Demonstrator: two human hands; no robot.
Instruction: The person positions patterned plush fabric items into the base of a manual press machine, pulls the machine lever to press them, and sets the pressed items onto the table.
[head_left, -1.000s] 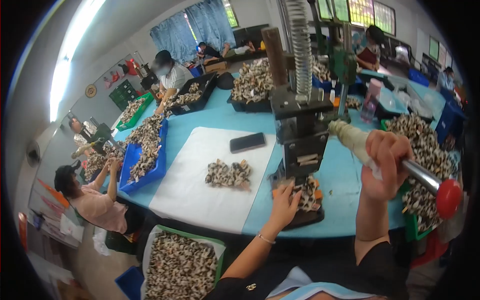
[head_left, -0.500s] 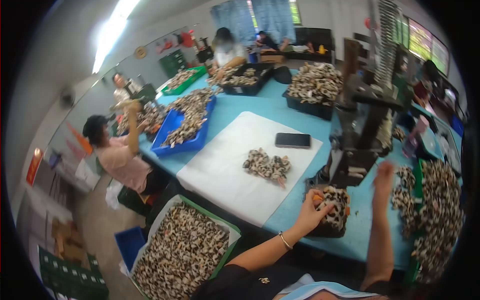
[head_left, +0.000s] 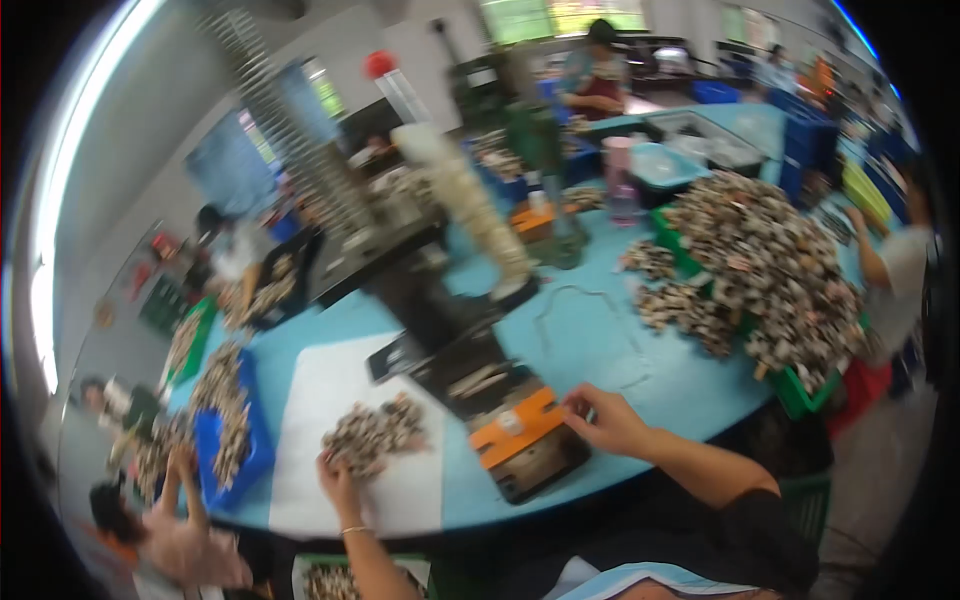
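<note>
At the left edge of a pile of spotted plush pieces (head_left: 375, 435) on a white sheet (head_left: 310, 400), my left hand (head_left: 343, 488) has its fingers closed against one piece. My right hand (head_left: 610, 425) is beside the right end of an orange plate (head_left: 518, 428) on the base of a hand press (head_left: 440, 350). Its thumb and fingertips are drawn together near the plate; what they hold, if anything, is too small and blurred to make out. No plush piece shows on the orange plate.
A dark phone (head_left: 385, 362) lies partly behind the press. Plush pieces heap over a green crate (head_left: 800, 395) at right; a blue tray (head_left: 255, 455) holds more at left. A pink bottle (head_left: 620, 185) stands farther back. Several people sit around the blue table (head_left: 680, 400).
My view has swung right. My left hand has moved from the plush piece at the press to the pile on the sheet. My right hand has come down beside the orange plate, now uncovered.
</note>
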